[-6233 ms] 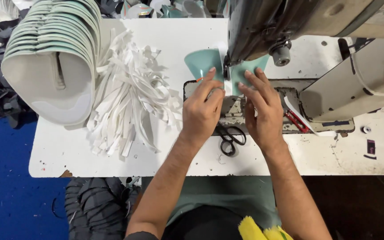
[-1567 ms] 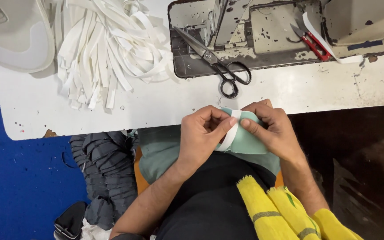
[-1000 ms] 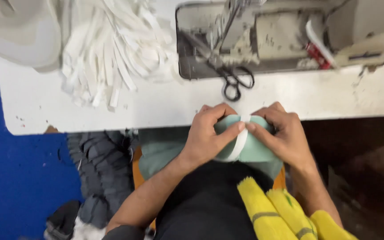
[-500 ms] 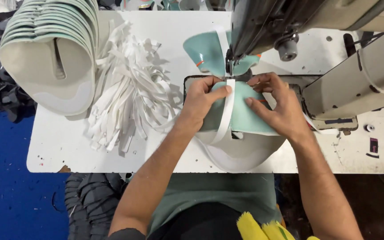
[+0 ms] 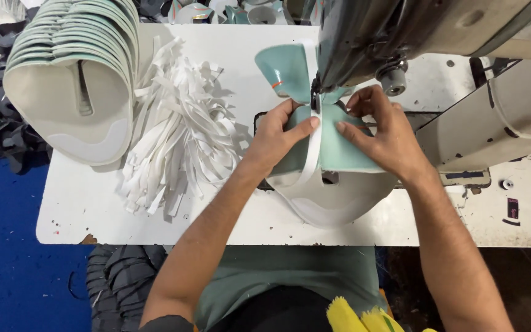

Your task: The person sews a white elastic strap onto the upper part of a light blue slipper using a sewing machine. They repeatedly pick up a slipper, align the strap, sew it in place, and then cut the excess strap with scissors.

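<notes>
At the centre of the frame the person holds a mint-green and white shoe upper (image 5: 333, 166) flat against the bed of the sewing machine (image 5: 401, 37), right under the needle head. A white strip (image 5: 310, 154) runs down the middle of the green panel, from the needle toward the lower white edge of the piece. The left hand (image 5: 275, 132) presses on the piece from the left, thumb stretched across to pin the strip; its fingers lie closed down on the material rather than curled around it. The right hand (image 5: 388, 132) sits on the other side, fingertips pinching the green panel close to the needle, so both hands are clamped on the same piece.

As I judge it, the stitching of the strip is only at its start: the top end sits under the needle and the rest hangs loose and slightly bowed, unsewn as far as I can see. The needle itself is hidden behind the machine head.

The piece looks soft and curved, green above, with a broad white rim that droops over the table's front edge.

In the upper left a tall stack of matching uppers (image 5: 75, 74) leans on the white table (image 5: 155, 221), and just right of it lies a heap of loose white strips (image 5: 179, 141).
</notes>
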